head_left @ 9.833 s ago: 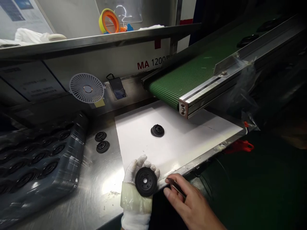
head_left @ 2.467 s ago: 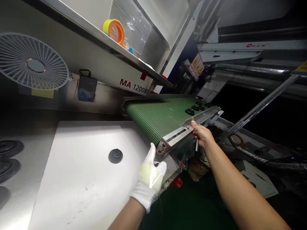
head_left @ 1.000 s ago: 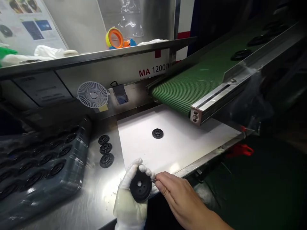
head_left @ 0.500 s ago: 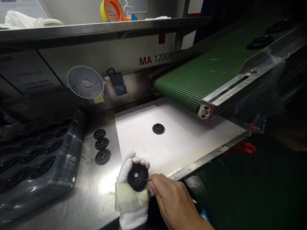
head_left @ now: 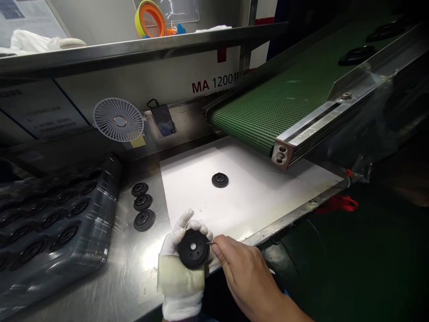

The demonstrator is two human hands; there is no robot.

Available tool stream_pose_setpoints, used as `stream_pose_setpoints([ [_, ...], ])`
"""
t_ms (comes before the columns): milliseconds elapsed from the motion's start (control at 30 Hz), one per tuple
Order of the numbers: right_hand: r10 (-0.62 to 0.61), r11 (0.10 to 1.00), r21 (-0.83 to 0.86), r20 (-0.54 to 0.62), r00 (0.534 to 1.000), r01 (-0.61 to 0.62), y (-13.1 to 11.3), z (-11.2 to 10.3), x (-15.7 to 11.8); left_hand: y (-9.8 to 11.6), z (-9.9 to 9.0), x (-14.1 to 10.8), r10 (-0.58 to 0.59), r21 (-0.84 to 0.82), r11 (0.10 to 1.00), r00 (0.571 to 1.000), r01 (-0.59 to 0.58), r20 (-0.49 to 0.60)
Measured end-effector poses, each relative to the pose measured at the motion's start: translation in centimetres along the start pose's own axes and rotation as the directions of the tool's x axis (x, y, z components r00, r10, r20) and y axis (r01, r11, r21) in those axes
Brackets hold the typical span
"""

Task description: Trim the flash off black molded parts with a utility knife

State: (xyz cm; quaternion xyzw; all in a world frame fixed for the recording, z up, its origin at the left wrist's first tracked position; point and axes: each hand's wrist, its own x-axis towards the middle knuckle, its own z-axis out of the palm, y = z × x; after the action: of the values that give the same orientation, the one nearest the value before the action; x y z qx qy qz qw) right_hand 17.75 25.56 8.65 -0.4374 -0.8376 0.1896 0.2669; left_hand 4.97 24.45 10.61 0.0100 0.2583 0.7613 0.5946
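A round black plastic disc (head_left: 193,257) with a centre hole lies in my left hand (head_left: 181,273), which wears a white glove with a pale band round the palm. The gloved fingers curl round the disc's far rim. My bare right hand (head_left: 246,270) is closed in a pinch on a thin metal blade (head_left: 209,243), whose tip reaches the disc's right edge. Most of the blade is hidden in the fingers. Beyond the hands, one ribbed black disc (head_left: 220,180) rests on a white sheet (head_left: 268,197).
Three black discs (head_left: 142,202) sit in a row on the metal table (head_left: 124,268). At left stands a clear plastic tray (head_left: 97,241) of several discs. A green conveyor belt (head_left: 268,107) carries discs at upper right. A fan (head_left: 119,120) and a phone (head_left: 163,120) are at the back.
My right hand and the blade have moved a little up along the disc's right edge. My left hand has tilted slightly with the disc. The view has shifted slightly.
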Motion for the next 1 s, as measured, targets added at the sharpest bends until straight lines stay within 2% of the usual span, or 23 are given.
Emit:
stream_pose_setpoints([
  [233,-0.034,0.997,-0.068,-0.031,0.999,0.032,-0.5,1.7,-0.7,-1.0,0.8,1.1,0.142,-0.005,0.99,0.982,-0.143,-0.129],
  [367,-0.091,0.993,-0.08,-0.05,0.995,0.087,-1.0,2.3,-1.1,-1.2,0.7,1.0,0.234,0.035,0.972,0.963,-0.231,-0.132],
  [467,-0.097,0.994,-0.063,-0.059,0.994,0.093,-0.8,2.1,-1.1,-0.8,0.1,0.7,0.112,0.056,0.993,0.992,-0.108,-0.063],
  [567,-0.057,0.998,-0.028,-0.059,0.997,0.056,-0.4,1.3,-0.8,-0.3,-0.5,0.6,-0.018,0.049,0.999,1.0,0.018,0.0],
  [700,-0.005,0.997,-0.08,-0.075,0.997,-0.001,-0.1,0.9,-0.5,-0.3,-0.4,1.0,-0.014,-0.004,1.0,1.0,0.014,0.027],
  [867,-0.056,0.995,-0.088,-0.056,0.997,0.051,-0.7,2.4,-0.8,-0.7,0.7,1.6,0.074,0.004,0.997,0.994,-0.074,-0.087],
  [967,-0.088,0.993,-0.09,-0.06,0.994,0.082,-1.0,2.7,-0.9,-0.6,0.6,1.4,0.128,0.01,0.992,0.988,-0.127,-0.09],
  [1000,-0.088,0.993,-0.082,-0.058,0.994,0.083,-1.0,2.6,-0.9,-0.5,0.5,1.2,0.114,0.02,0.993,0.991,-0.113,-0.075],
])
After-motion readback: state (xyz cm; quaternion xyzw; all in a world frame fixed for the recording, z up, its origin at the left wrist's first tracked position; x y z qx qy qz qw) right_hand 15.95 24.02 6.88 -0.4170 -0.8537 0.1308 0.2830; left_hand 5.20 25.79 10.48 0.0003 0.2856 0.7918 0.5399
